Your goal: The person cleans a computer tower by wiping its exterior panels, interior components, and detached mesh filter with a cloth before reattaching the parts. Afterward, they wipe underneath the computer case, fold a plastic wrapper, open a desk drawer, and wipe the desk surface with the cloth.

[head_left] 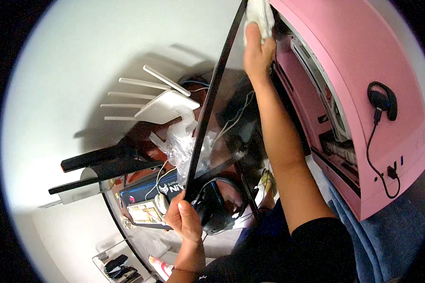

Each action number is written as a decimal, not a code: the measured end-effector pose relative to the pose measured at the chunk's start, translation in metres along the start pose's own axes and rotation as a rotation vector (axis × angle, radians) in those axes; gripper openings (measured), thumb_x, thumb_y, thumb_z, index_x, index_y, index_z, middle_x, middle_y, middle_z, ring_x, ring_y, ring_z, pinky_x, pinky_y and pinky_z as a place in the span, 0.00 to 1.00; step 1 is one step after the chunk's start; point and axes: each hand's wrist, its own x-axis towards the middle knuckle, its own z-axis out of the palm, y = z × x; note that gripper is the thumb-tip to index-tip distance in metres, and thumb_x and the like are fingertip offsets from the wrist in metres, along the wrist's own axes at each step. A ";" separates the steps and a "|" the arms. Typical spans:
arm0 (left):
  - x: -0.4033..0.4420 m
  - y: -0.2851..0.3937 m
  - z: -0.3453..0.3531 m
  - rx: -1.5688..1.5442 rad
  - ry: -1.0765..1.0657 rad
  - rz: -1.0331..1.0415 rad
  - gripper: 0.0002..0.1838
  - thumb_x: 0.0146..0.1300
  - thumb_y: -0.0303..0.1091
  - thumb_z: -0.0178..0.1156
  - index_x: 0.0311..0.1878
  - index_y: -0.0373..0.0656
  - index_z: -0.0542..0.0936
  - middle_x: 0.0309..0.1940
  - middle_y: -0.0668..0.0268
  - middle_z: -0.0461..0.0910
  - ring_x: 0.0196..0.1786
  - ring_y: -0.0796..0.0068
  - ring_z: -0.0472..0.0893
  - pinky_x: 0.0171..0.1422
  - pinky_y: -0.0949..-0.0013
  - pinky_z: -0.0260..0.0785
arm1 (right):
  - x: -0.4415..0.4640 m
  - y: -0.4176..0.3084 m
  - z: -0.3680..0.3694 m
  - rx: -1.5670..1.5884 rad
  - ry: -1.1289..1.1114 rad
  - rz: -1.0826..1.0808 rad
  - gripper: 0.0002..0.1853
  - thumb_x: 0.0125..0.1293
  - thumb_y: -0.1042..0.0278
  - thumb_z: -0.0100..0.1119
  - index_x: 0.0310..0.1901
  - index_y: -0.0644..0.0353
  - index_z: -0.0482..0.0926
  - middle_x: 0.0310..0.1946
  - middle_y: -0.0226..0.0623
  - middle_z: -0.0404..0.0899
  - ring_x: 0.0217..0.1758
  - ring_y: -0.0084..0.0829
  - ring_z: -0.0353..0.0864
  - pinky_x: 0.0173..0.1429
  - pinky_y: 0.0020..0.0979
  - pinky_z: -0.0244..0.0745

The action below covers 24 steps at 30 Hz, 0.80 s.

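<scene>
A dark-tinted glass panel [231, 89] with a black edge stands tilted in front of me. My left hand [186, 221] grips its lower corner, fingers closed round the edge. Higher up, my right hand [259, 54] is closed on a white cloth [260, 16] at the panel's upper part. Beside my right arm stands a pink computer case [363, 56] with its side open, showing parts within. A black earpiece [382, 101] lies against the case, its short cable plugged into a port there.
Behind the panel are a white router [167, 106] with several antennas, crumpled clear plastic [186, 146] and a dark printed box [165, 186]. White cables hang nearby. Blue fabric [359, 236] lies under the case. A clothes rack [118, 266] stands at the lower left.
</scene>
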 end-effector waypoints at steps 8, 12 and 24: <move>0.000 -0.004 -0.007 0.118 -0.013 0.018 0.23 0.68 0.44 0.49 0.43 0.28 0.78 0.30 0.63 0.79 0.31 0.81 0.71 0.37 0.77 0.64 | -0.068 -0.022 -0.011 0.023 -0.143 -0.223 0.25 0.63 0.73 0.49 0.61 0.71 0.62 0.61 0.53 0.64 0.67 0.42 0.62 0.68 0.38 0.54; 0.006 -0.003 -0.007 0.095 -0.039 0.021 0.21 0.68 0.42 0.50 0.44 0.29 0.79 0.28 0.65 0.79 0.30 0.81 0.72 0.36 0.76 0.64 | -0.008 -0.025 -0.003 -0.063 -0.178 -0.104 0.19 0.61 0.72 0.52 0.53 0.69 0.67 0.48 0.47 0.70 0.50 0.38 0.70 0.54 0.34 0.63; -0.003 0.006 -0.002 -0.062 -0.142 -0.095 0.33 0.68 0.55 0.43 0.49 0.26 0.75 0.44 0.53 0.79 0.48 0.65 0.77 0.57 0.65 0.65 | -0.159 -0.108 -0.009 0.087 -0.253 -0.120 0.32 0.54 0.79 0.54 0.63 0.70 0.61 0.65 0.56 0.59 0.70 0.50 0.54 0.72 0.42 0.47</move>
